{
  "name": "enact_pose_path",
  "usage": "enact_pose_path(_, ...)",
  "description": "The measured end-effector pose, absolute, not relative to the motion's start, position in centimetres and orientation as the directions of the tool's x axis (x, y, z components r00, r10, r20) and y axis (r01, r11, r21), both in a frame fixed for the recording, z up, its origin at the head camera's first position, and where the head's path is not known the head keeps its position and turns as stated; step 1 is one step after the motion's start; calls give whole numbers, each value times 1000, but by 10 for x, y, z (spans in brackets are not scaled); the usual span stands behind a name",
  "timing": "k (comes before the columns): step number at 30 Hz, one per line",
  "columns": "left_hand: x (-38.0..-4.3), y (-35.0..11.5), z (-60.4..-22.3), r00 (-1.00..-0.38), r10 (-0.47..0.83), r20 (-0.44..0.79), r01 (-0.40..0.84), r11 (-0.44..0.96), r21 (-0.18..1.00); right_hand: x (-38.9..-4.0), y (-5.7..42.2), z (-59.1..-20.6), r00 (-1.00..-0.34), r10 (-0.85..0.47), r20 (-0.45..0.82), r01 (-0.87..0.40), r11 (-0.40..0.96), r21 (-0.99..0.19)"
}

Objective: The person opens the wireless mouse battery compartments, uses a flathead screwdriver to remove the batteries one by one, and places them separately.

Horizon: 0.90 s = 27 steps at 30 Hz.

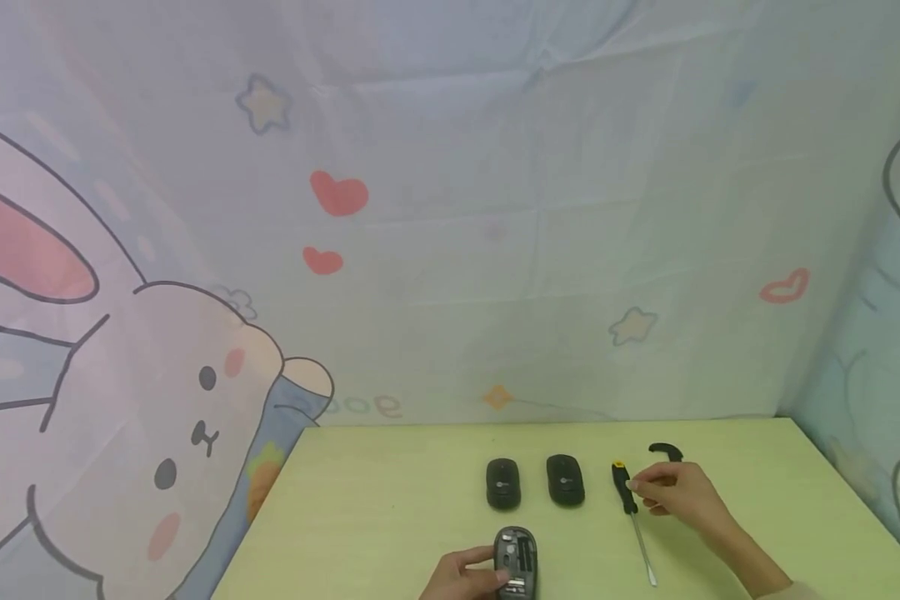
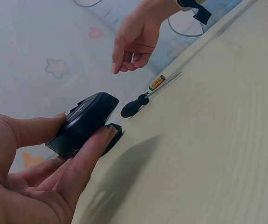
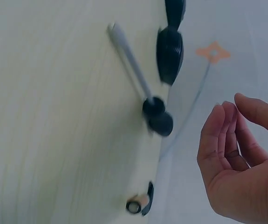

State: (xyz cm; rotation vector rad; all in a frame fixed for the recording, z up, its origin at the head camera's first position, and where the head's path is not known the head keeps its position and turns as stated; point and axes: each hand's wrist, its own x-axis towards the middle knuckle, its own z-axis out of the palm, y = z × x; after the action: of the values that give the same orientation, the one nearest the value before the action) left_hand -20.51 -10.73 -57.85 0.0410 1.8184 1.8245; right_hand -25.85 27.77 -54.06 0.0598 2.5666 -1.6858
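My left hand [image 1: 461, 575] grips a black computer mouse [image 1: 516, 560], its underside turned up and its battery compartment uncovered. The thumb lies on the underside, with fingers along the opposite side in the left wrist view. Above the table, my right hand [image 1: 678, 497] hovers near a screwdriver [image 1: 624, 487], fingers loosely curled. Nothing shows between its thumb and fingertips [image 3: 218, 112] in the right wrist view. A battery [image 2: 157, 83] lies beside the screwdriver; the right hand hides it in the head view. Beyond that hand is a curved black piece [image 1: 667, 451].
Two more black mice, one on the left [image 1: 503, 483] and one on the right [image 1: 566, 480], stand on the pale yellow table [image 1: 375, 500] beyond the held mouse. A printed cloth [image 1: 450, 333] hangs behind the table's far edge.
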Motion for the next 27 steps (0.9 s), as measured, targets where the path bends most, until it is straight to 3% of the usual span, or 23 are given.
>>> enact_pose_path(15,-205,-104,-575,-852,399,-339,-347,55,936,-235,217,-532,-954,-284,-95,65,112,-992)
enact_pose_path(27,-210,-96,-571,-865,356,-354,-358,58,932,-223,180,-552,-918,-334,-213,211,42,-977)
